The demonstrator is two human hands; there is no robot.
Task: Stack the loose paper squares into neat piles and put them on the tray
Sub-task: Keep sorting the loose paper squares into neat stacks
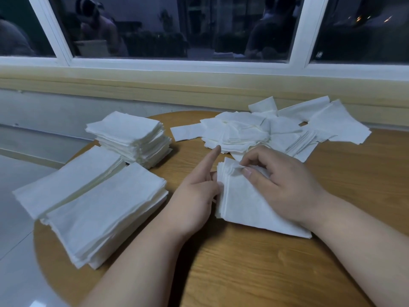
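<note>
1. We hold a small stack of white paper squares in the middle of the round wooden table, right in front of us.
2. Our left hand curls its fingers on the left side of the small stack. Only its pointing finger is straight, and it aims at the far edge of the table.
3. Our right hand lies on top of the small stack and pinches the top sheets at the far corner. The two hands are close together, with the small stack between them.
4. The messy heap of loose white paper squares lies just past our hands, along the far edge of the table. It spreads out sideways, more to the right than to the left.
5. The tip of the pointing finger is almost at the near side of the heap, but most of the heap is closer to the right hand. We think the right hand should reach for the next square.
6. Three neat piles of white paper squares sit by the left edge of the table, closer to the left hand (one is tall, two are low and wide).
7. We cannot see a tray anywhere, so we cannot tell which way the piles must go.
</note>
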